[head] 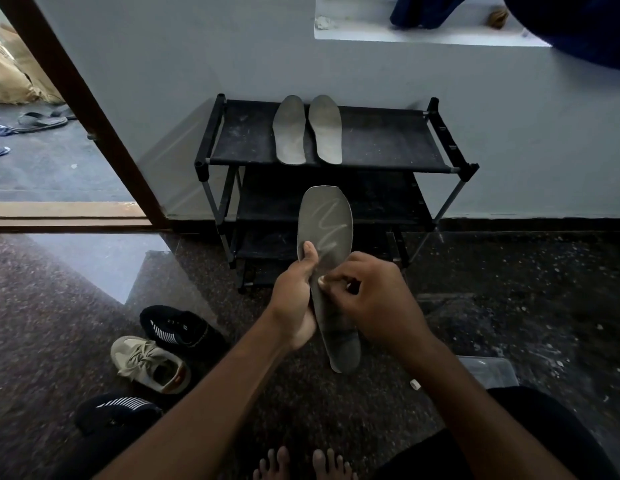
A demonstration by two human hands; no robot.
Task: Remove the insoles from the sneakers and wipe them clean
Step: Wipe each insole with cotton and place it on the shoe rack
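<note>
Gripping insole (327, 230) edge in left hand (294, 296); pressing curled right hand (377, 299) on its middle, cloth not discernible. Two insoles (290, 131) lying on far rack (381, 143); likely one remaining in near-left sneakers (149, 363).

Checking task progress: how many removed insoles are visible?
3. The left insole and right insole lie side by side on the top shelf; the third insole is in the left hand, right hand touching it. Sneakers may hide more.
</note>
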